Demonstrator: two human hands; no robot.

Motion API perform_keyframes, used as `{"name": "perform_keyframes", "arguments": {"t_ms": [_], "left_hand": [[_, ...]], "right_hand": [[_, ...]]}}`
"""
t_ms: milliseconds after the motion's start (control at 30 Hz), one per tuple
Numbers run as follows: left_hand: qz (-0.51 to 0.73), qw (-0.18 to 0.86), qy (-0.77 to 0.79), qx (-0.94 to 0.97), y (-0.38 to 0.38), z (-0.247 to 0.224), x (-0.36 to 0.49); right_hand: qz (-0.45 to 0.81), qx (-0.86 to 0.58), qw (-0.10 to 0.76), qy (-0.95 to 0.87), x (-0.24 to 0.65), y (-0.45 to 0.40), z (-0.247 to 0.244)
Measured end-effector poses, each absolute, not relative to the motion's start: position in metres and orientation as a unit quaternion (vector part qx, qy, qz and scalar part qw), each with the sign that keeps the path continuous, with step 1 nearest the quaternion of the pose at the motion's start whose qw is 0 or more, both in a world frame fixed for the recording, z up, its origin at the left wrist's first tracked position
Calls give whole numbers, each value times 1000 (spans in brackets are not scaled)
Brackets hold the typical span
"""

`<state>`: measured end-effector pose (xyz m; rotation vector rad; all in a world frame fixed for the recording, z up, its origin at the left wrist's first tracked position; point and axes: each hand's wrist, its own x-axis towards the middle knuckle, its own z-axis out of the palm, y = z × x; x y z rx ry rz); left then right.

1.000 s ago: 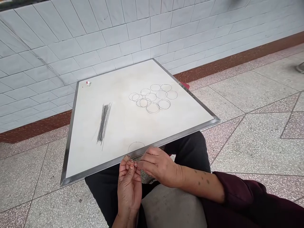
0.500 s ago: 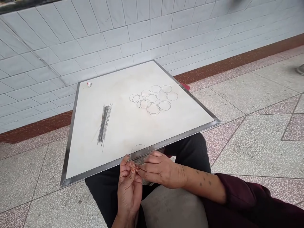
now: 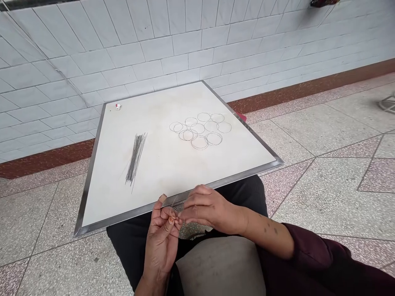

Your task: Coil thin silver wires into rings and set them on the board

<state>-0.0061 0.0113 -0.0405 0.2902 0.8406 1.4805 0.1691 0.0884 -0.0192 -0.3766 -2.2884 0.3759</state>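
My left hand (image 3: 163,238), palm up in front of the table's near edge, pinches a thin wire (image 3: 172,205) between thumb and fingers. My right hand (image 3: 208,207) is bent over beside it, its fingertips closed at the same wire and touching the left fingertips. Only a short curved part of the wire shows; the rest is hidden by the hands. On the white table (image 3: 163,164) lies a bundle of straight dark wires (image 3: 135,159) at the left. Several thin wire rings (image 3: 199,142) lie partly overlapping right of the middle.
A small white and red object (image 3: 118,107) sits at the table's far left corner. The table has a metal rim (image 3: 135,212), with my legs beneath its near edge. Behind stands a tiled wall (image 3: 173,45). A metal-framed object (image 3: 388,103) is on the floor at far right.
The view has shifted slightly. The wire loop that stood above my fingers now shows only as a short curve. My right hand is turned more over it, still meeting my left fingertips.
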Motion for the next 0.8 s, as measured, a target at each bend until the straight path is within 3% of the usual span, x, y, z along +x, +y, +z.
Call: {"name": "perform_keyframes", "arguments": {"t_ms": [100,400,800], "left_hand": [[634,670,363,131,8,-40,-7],[579,697,406,123,5,-47,-10],[566,685,420,186,13,-62,-7]], "right_hand": [[135,-157,404,-891,166,93,-13],[102,-136,282,-944,164,99,-12],[46,-100,248,-962,166,100,-8]]}}
